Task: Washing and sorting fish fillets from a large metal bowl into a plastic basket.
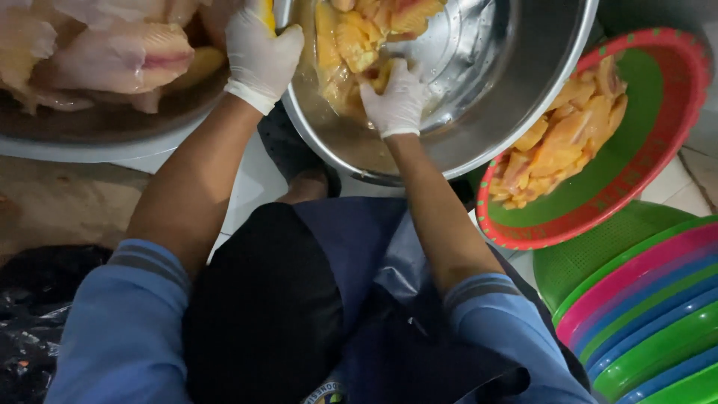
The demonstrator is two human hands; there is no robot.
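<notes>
A: Where are the hands?

B: The left hand (260,56), in a white glove, sits at eleven o'clock, on the rim where the steel bowl (516,112) meets the grey tub (90,138). It is curled around a yellow piece of fish (267,13). The right hand (396,101), gloved too, is inside the steel bowl at twelve o'clock, fingers closed on marinated fish pieces (359,37) against the near wall.

A: And the edges?

B: The bowl's rim nearly touches the tub at ten o'clock, which holds pale raw fillets (112,52). At two o'clock a red and green basket (598,187) tilts against the bowl's right edge, with yellow fish slices (565,138) in it.

A: Any free room?

B: The right half of the bowl's floor is bare wet metal. At four o'clock a stack of coloured baskets (651,314) fills the corner. A strip of pale floor (250,179) shows between tub and bowl.
</notes>
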